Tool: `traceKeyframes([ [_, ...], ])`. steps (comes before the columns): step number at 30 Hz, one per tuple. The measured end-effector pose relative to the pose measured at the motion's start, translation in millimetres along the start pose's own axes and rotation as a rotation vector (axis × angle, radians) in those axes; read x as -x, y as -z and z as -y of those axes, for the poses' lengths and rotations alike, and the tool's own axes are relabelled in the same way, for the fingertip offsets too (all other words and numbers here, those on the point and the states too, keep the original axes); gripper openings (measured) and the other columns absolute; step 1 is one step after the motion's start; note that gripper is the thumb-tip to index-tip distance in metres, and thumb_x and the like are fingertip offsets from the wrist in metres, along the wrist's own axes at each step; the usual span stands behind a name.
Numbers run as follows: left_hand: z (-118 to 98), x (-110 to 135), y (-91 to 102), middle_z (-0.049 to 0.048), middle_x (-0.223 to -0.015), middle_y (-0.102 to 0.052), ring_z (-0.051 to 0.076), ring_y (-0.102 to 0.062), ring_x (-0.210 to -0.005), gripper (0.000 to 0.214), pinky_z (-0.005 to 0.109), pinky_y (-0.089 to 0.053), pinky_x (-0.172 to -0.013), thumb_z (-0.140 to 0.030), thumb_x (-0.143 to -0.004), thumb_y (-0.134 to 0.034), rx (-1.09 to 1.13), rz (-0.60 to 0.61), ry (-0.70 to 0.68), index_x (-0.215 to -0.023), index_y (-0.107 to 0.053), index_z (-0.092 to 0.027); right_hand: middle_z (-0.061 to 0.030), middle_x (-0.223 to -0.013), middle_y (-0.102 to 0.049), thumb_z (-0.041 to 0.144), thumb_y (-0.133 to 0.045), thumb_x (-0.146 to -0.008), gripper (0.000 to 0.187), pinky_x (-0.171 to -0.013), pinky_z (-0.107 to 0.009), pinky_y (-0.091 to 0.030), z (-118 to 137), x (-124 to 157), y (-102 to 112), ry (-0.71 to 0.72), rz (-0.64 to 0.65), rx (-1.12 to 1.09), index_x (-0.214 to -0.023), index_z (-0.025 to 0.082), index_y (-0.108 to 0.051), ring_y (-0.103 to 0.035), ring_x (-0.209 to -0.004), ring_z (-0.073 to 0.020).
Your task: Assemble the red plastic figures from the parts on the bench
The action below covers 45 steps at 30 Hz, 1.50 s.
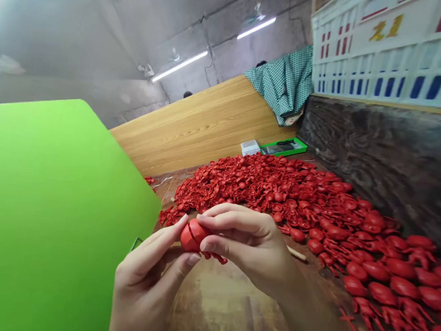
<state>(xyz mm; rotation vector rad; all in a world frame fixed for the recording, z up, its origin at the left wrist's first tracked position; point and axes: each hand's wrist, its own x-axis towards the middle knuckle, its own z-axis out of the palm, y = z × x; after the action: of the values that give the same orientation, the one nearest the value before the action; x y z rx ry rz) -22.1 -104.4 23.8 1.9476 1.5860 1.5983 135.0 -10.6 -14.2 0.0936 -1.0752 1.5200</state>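
Between the fingertips of both hands is a small round red plastic figure part (pixel 193 235), with a dark seam running across it. My left hand (pixel 156 268) pinches its left side between thumb and fingers. From the right, my right hand (pixel 246 241) grips the same part with thumb and index finger. Small red limb-like bits stick out below it, under my right thumb. A big pile of similar red plastic parts (pixel 250 184) lies just behind the hands. At the right, larger rounded red pieces with legs (pixel 399 287) spread along the table.
A bright green panel (pixel 52 212) fills the left side. Behind the pile stand a wooden board (pixel 196 132), a white box (pixel 250 147) and a green-rimmed tray (pixel 302 147). A white basket (pixel 395 52) sits on a dark ledge at right. A wooden stick (pixel 296 254) lies beside my right hand.
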Motion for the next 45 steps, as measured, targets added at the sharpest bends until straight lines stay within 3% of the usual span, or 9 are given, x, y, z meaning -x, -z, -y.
traceKeyframes([
  [4, 10.2, -13.4, -13.5, -0.0018, -0.131, -0.082, 0.02, -0.083, -0.108, 0.049, 0.029, -0.068, -0.1, -0.024, -0.091, -0.085, -0.092, 0.017, -0.211, -0.136, -0.076, -0.041, -0.0047, -0.107, -0.087, 0.031, -0.096, -0.082, 0.02, -0.095, -0.036, -0.071, 7.6, -5.3, 11.7, 0.07, -0.029, 0.132, -0.101, 0.034, -0.089, -0.083, -0.101, -0.0216],
  [9, 32.9, -24.3, -31.4, -0.0021, -0.134, -0.08, 0.024, -0.082, -0.111, 0.056, 0.038, -0.07, -0.101, -0.013, -0.091, -0.082, -0.054, -0.061, -0.34, -0.139, -0.073, -0.041, -0.0035, -0.126, -0.083, 0.029, -0.085, -0.095, 0.027, -0.116, -0.044, -0.062, 14.2, -4.2, 18.6, 0.087, -0.028, 0.329, -0.121, 0.036, -0.084, -0.08, -0.121, -0.0247],
  [15, 56.3, -21.8, -51.8, 0.0049, -0.138, -0.078, 0.028, -0.083, -0.11, 0.066, 0.04, -0.071, -0.097, -0.011, -0.091, -0.081, -0.129, -0.081, -0.511, -0.151, -0.064, -0.035, -0.0064, -0.129, -0.082, 0.021, -0.099, -0.076, 0.051, -0.109, -0.043, -0.067, 7.9, -0.3, 22.6, 0.107, -0.099, 0.644, -0.122, 0.031, -0.08, -0.08, -0.119, -0.0289],
  [18, 59.0, -17.2, -57.7, 0.004, -0.133, -0.08, 0.026, -0.084, -0.105, 0.069, 0.038, -0.071, -0.097, -0.009, -0.089, -0.082, -0.182, -0.186, -0.502, -0.151, -0.064, -0.032, -0.006, -0.131, -0.082, 0.013, -0.093, -0.081, 0.049, -0.112, -0.043, -0.064, 1.5, 3.1, 23.7, 0.143, -0.113, 0.682, -0.124, 0.032, -0.079, -0.079, -0.122, -0.0289],
  [21, 60.4, -18.1, -56.6, 0.0027, -0.133, -0.081, 0.025, -0.084, -0.104, 0.065, 0.037, -0.07, -0.098, -0.014, -0.091, -0.082, -0.153, -0.142, -0.434, -0.15, -0.066, -0.034, -0.0041, -0.133, -0.081, 0.006, -0.091, -0.081, 0.058, -0.108, -0.039, -0.066, -3.5, 4.3, 26.1, 0.182, -0.096, 0.691, -0.129, 0.036, -0.076, -0.078, -0.123, -0.0279],
  [26, 64.1, -27.5, -50.2, 0.003, -0.138, -0.078, 0.025, -0.083, -0.109, 0.064, 0.037, -0.068, -0.103, -0.009, -0.093, -0.078, -0.132, -0.037, -0.484, -0.151, -0.065, -0.032, -0.0044, -0.134, -0.08, 0.002, -0.087, -0.082, 0.061, -0.099, -0.037, -0.069, -7.5, -0.7, 28.7, 0.224, -0.075, 0.715, -0.131, 0.036, -0.075, -0.078, -0.122, -0.0281],
  [35, 63.0, -26.4, -56.0, 0.0027, -0.136, -0.08, 0.025, -0.082, -0.109, 0.069, 0.039, -0.067, -0.103, -0.005, -0.09, -0.079, -0.197, -0.119, -0.518, -0.152, -0.063, -0.033, -0.0073, -0.14, -0.077, 0.008, -0.082, -0.09, 0.049, -0.11, -0.049, -0.066, -13.5, 1.4, 18.8, 0.265, -0.135, 0.796, -0.13, 0.033, -0.071, -0.075, -0.128, -0.0303],
  [41, 72.1, -40.1, -54.3, 0.0079, -0.125, -0.081, 0.021, -0.077, -0.107, 0.058, 0.033, -0.063, -0.098, -0.005, -0.09, -0.08, -0.178, -0.123, -0.612, -0.144, -0.069, -0.02, -0.0068, -0.145, -0.074, 0.024, -0.077, -0.099, 0.042, -0.113, -0.04, -0.061, -8.6, -4.4, 19.7, 0.198, -0.072, 0.893, -0.139, 0.032, -0.065, -0.074, -0.13, -0.0257],
  [45, 69.6, -48.5, -51.5, 0.0132, -0.119, -0.078, 0.023, -0.072, -0.109, 0.038, 0.036, -0.058, -0.101, -0.009, -0.091, -0.08, -0.258, -0.05, -0.747, -0.128, -0.074, -0.011, -0.0113, -0.129, -0.08, 0.069, -0.064, -0.1, 0.052, -0.103, -0.042, -0.062, -8.8, -4.9, 24.0, 0.262, -0.126, 0.912, -0.128, 0.026, -0.072, -0.077, -0.117, -0.0297],
])
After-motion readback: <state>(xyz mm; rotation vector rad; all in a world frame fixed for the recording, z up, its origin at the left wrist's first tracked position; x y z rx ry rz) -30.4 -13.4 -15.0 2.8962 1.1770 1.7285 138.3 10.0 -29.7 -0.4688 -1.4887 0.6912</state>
